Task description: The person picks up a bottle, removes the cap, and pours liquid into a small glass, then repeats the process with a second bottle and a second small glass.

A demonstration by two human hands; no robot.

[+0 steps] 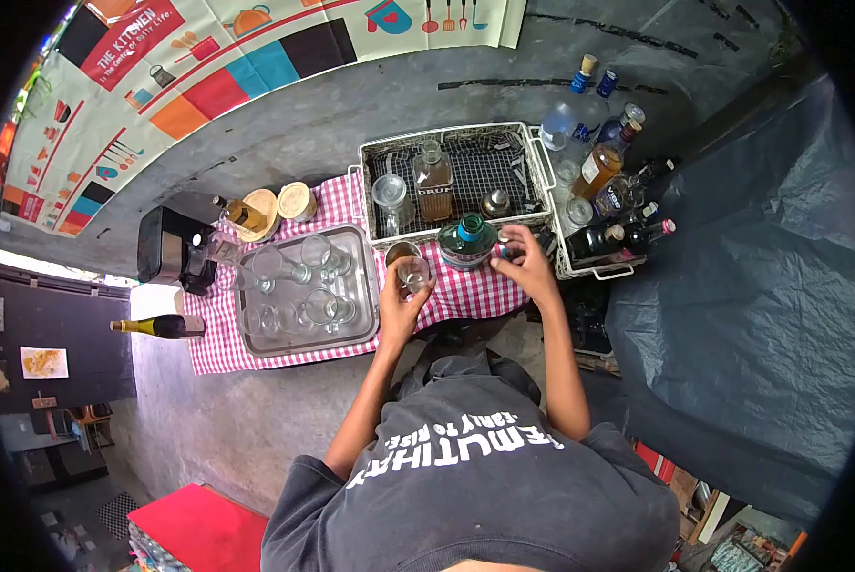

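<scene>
My left hand (403,303) is closed around a small clear glass (414,275) above the near edge of the checkered cloth. A brownish round cup (401,253) shows just behind that glass. To its right a squat green glass bottle (466,246) stands upright on the cloth, close to the wire basket. Beside this bottle is my right hand (527,265), with thumb and fingers curved and apart. Something dark shows between them, but I cannot make out whether it is held or lies behind.
A metal tray (374,329) carries several clear glasses. The white wire basket (360,153) holds a decanter (434,186), a jar (391,202) and a metal shaker top (495,203). Several bottles crowd a rack (613,271) at right. A yellow-necked bottle (175,327) is at left.
</scene>
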